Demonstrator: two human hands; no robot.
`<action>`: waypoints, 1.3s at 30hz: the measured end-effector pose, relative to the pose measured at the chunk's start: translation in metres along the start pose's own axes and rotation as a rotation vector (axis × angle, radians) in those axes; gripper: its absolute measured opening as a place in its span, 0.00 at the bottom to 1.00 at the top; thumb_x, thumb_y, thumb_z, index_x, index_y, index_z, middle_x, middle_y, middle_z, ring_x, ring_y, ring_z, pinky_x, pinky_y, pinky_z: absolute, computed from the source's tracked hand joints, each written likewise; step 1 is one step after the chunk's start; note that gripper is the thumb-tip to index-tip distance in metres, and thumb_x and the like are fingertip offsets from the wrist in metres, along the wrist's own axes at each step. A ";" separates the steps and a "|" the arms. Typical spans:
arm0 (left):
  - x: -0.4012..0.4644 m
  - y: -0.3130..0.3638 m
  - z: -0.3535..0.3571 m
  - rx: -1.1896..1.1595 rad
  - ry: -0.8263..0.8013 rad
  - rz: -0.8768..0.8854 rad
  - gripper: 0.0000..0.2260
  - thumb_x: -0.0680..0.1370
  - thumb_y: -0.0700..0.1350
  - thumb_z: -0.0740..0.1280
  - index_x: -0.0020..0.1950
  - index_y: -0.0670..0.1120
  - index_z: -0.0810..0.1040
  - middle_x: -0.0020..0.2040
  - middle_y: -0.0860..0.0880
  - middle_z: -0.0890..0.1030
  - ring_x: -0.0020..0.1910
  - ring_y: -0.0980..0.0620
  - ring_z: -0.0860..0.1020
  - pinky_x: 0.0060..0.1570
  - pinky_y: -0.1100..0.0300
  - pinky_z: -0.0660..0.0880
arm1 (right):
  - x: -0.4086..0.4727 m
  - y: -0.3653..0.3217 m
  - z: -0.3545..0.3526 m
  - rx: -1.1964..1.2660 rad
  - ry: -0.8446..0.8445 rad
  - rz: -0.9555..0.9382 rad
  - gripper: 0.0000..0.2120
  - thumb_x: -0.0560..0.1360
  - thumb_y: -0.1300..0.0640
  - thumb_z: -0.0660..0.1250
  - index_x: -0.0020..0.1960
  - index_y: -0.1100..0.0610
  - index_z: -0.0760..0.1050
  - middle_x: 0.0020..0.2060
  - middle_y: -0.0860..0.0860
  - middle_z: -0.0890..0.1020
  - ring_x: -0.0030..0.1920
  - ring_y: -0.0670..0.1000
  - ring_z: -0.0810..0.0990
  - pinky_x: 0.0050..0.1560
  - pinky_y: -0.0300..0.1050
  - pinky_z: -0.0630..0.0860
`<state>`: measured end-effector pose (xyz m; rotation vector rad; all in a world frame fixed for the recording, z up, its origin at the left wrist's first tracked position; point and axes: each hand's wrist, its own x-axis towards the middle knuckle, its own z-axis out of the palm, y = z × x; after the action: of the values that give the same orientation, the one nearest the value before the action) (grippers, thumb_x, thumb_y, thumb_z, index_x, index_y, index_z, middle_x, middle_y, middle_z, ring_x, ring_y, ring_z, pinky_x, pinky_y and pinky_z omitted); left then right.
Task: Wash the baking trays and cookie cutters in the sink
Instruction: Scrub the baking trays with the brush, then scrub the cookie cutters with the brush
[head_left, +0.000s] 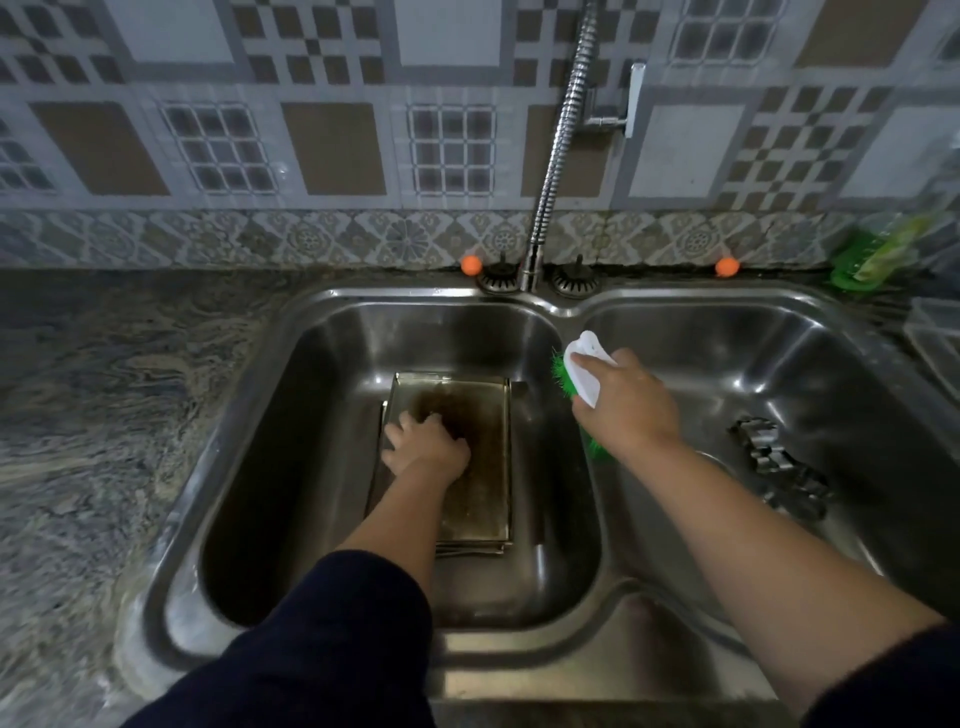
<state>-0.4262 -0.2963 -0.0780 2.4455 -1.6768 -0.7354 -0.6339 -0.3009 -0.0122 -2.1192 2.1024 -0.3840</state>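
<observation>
Scrubbing hadn't really started: left hand (427, 441) pressed down on the stained baking trays (467, 467) in the left basin, right hand (626, 402) gripped the brush (582, 374) above the divider. Cookie cutters (779, 462) waited in the right basin. Next up, probably brush onto tray.

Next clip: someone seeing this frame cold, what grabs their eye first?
Probably the scrubbing brush, white-backed with bright green bristles, gripped in the right hand above the divider of the steel double sink. Next, the stained baking trays stacked in the left basin, with the left hand resting on the top one. A dark heap of metal cookie cutters lies in the right basin.
</observation>
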 end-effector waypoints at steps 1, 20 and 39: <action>-0.003 0.011 -0.004 -0.019 0.012 0.050 0.23 0.79 0.54 0.61 0.73 0.51 0.66 0.73 0.43 0.62 0.72 0.40 0.57 0.67 0.44 0.62 | -0.001 0.004 -0.002 0.021 -0.018 0.004 0.25 0.74 0.49 0.65 0.70 0.40 0.67 0.59 0.53 0.71 0.56 0.59 0.76 0.51 0.49 0.74; -0.078 0.285 0.080 -0.006 0.011 0.430 0.18 0.78 0.49 0.61 0.67 0.54 0.74 0.67 0.46 0.73 0.69 0.43 0.66 0.64 0.49 0.69 | -0.003 0.261 -0.128 0.130 0.051 0.190 0.21 0.74 0.45 0.66 0.66 0.42 0.72 0.65 0.55 0.74 0.63 0.57 0.73 0.60 0.49 0.72; -0.050 0.372 0.226 -0.191 -0.171 0.200 0.25 0.79 0.49 0.62 0.75 0.48 0.60 0.74 0.44 0.60 0.66 0.41 0.70 0.63 0.48 0.71 | 0.103 0.420 -0.118 -0.089 -0.001 0.238 0.20 0.77 0.49 0.61 0.68 0.51 0.71 0.66 0.59 0.71 0.63 0.62 0.72 0.55 0.53 0.73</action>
<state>-0.8564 -0.3539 -0.1360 2.1040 -1.7825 -1.0461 -1.0711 -0.4017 -0.0031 -1.8799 2.3768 -0.2660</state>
